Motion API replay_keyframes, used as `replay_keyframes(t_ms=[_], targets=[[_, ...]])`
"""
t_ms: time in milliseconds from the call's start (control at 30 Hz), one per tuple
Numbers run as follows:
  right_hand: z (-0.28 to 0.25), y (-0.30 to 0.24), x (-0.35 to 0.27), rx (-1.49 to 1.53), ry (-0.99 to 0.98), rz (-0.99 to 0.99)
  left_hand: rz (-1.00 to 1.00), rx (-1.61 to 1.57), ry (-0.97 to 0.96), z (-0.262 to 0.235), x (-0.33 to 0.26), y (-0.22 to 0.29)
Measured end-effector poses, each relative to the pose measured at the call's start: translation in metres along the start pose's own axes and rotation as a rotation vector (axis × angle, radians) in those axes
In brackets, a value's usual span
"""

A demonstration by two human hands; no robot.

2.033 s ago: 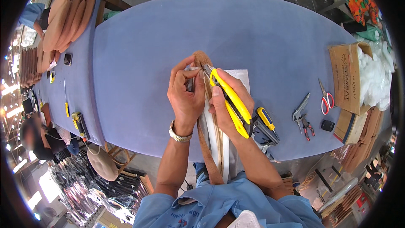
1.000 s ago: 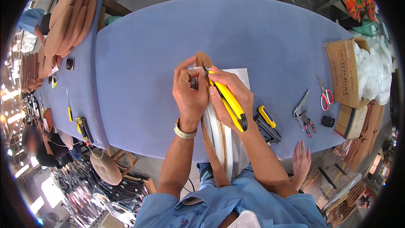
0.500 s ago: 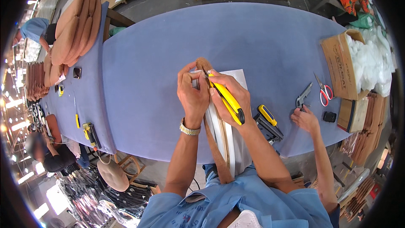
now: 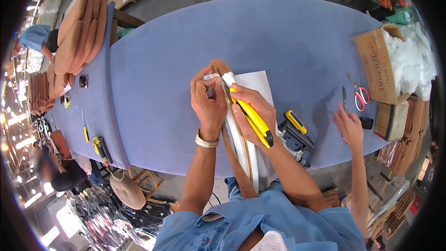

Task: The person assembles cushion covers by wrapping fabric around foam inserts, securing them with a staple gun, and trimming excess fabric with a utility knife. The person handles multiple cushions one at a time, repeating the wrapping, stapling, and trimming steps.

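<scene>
The left hand (image 4: 210,104) pinches the far end of a long brown strap (image 4: 234,158), fingers closed around it together with a white strip (image 4: 241,142) laid along it. The strap runs from the person's body out over the near edge of the blue worktop (image 4: 186,51), its tip resting just beside a white sheet (image 4: 255,81). The right hand (image 4: 253,116) grips a yellow utility knife (image 4: 248,116), fingers wrapped tight, blade end at the strap tip, close to the left fingertips.

Risk: the blade sits just beside the holding fingers; a slip along the strap edge could cut them or gouge the strap. Another person's hand (image 4: 348,128) reaches onto the worktop at the right, near red scissors (image 4: 360,96); a bump could deflect the cut.

Surface: padded blue worktop, carrying a staple gun (image 4: 295,132) and a cardboard box (image 4: 378,67). Surroundings: a workshop with stacked brown pieces (image 4: 76,30).
</scene>
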State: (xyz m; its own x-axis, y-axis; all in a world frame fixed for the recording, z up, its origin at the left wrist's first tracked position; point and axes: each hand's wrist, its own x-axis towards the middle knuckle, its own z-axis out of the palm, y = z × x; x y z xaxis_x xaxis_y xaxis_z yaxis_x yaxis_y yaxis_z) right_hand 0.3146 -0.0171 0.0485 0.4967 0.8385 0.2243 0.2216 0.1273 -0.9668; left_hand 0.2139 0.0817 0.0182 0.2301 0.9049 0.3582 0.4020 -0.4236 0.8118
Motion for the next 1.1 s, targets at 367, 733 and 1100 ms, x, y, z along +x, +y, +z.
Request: replay_keyframes(t_ms=[367, 733, 1100], targets=[[0.01, 0.014, -0.005, 0.028, 0.1, -0.101, 0.138, 0.199, -0.071, -0.011, 0.011, 0.002], [0.005, 0.011, -0.003, 0.019, 0.057, -0.061, 0.061, 0.365, -0.217, -0.016, 0.024, 0.021], [0.004, 0.016, -0.002, 0.065, 0.064, -0.05, -0.071, 0.109, -0.251, -0.026, 0.004, 0.024]])
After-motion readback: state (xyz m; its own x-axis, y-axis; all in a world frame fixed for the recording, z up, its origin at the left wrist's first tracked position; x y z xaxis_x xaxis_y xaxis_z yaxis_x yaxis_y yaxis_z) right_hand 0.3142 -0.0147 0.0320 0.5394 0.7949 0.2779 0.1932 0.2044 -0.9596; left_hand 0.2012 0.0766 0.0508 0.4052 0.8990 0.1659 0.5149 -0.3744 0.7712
